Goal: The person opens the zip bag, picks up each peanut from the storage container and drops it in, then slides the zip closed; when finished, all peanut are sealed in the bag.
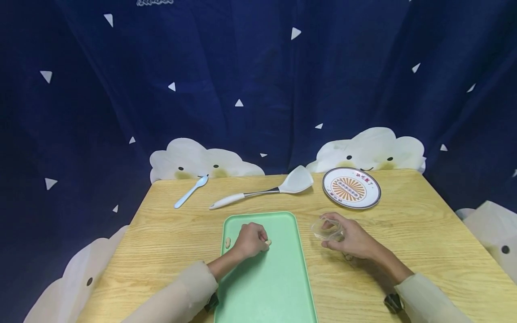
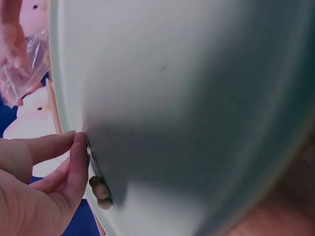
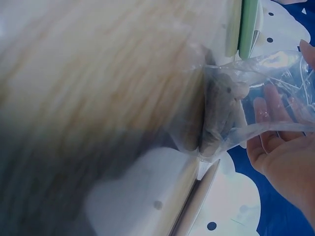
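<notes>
My left hand (image 1: 251, 240) is over the upper part of the green tray (image 1: 274, 282), thumb and fingers pinching a peanut (image 1: 268, 242) that partly shows at the fingertips. Another peanut (image 1: 228, 242) lies on the tray by its left edge; the left wrist view shows that peanut (image 2: 100, 191) just beyond the fingers. Right of the tray, my right hand (image 1: 350, 237) grips a clear plastic bag (image 1: 323, 229) by its mouth, which is spread wide. Inside the bag, the right wrist view shows several peanuts (image 3: 221, 108) bunched at the bottom.
Behind the tray lie a white spatula (image 1: 296, 180) with a long handle and a small light-blue spoon (image 1: 190, 192). A patterned plate (image 1: 351, 187) stands at the back right. The wooden table (image 1: 169, 251) ends at a dark blue curtain (image 1: 258, 80) with white clouds.
</notes>
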Motion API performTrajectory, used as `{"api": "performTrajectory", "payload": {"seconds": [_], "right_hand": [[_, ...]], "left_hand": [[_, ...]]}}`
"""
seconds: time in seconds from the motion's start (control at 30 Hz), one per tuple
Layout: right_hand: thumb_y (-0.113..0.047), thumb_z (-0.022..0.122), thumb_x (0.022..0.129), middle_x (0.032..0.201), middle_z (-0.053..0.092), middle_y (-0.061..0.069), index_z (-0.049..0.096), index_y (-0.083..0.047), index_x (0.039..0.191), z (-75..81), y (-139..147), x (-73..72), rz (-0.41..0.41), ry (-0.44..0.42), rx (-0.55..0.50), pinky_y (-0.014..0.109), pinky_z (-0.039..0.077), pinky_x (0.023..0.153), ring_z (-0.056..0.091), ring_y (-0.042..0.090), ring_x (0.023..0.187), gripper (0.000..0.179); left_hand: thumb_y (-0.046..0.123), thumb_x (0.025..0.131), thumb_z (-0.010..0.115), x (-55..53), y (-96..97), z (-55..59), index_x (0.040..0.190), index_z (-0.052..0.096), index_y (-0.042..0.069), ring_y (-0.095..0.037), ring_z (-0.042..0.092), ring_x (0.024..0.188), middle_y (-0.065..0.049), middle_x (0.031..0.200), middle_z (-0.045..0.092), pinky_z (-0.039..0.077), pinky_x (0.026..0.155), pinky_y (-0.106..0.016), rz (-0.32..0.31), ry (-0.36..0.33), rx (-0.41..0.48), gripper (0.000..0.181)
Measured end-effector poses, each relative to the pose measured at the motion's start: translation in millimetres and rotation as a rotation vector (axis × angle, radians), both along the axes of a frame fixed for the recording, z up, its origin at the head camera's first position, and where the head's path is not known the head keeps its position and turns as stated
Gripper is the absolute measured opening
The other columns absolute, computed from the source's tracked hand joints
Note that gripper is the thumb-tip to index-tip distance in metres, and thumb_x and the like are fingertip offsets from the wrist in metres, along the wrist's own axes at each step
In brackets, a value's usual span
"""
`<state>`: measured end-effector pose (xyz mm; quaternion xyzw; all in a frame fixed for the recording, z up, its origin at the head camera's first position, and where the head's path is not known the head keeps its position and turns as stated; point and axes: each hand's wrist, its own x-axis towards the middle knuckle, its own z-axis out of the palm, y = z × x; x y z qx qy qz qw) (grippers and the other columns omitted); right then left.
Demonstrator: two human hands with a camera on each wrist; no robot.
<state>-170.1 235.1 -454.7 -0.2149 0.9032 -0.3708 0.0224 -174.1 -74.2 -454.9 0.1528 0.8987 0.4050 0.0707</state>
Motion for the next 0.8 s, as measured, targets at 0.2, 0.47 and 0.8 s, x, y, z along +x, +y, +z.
{"api": "performTrajectory", "payload": {"seconds": [0.2, 0.47, 0.8], "right_hand": [[-0.034, 0.079, 0.076, 0.105, 0.066, 0.0, 0.05, -0.012, 0.129, -0.3, 0.5, -0.7, 0.0, 0.005, 0.004, 0.024, 0.046, 0.073, 0.062, 0.021, 0.098, 0.064], [-0.036, 0.078, 0.077, 0.106, 0.066, 0.002, 0.049, -0.012, 0.13, -1.9, 1.4, -1.0, 0.001, -0.009, 0.005, 0.024, 0.045, 0.073, 0.061, 0.023, 0.1, 0.064], [-0.035, 0.078, 0.077, 0.107, 0.065, 0.003, 0.049, -0.012, 0.13, -1.6, 0.5, 0.5, 0.001, -0.022, -0.001, 0.026, 0.047, 0.073, 0.061, 0.024, 0.101, 0.065]], "left_hand": [[-0.002, 0.076, 0.072, -1.5, 2.9, 1.1, 0.071, 0.066, -0.001, -0.007, 0.051, 0.052, -0.005, 0.061, 0.063, 0.042, 0.05, -0.019, -0.008, 0.027, -0.048, 0.007], [0.002, 0.079, 0.071, -6.2, 0.3, 12.0, 0.079, 0.069, 0.0, -0.013, 0.057, 0.061, -0.007, 0.071, 0.065, 0.046, 0.053, -0.022, 0.007, -0.047, 0.024, 0.003], [0.004, 0.083, 0.068, -8.1, 20.1, 35.2, 0.085, 0.072, 0.001, -0.009, 0.059, 0.059, -0.011, 0.078, 0.068, 0.048, 0.052, -0.022, -0.026, -0.005, 0.132, 0.005]]}}
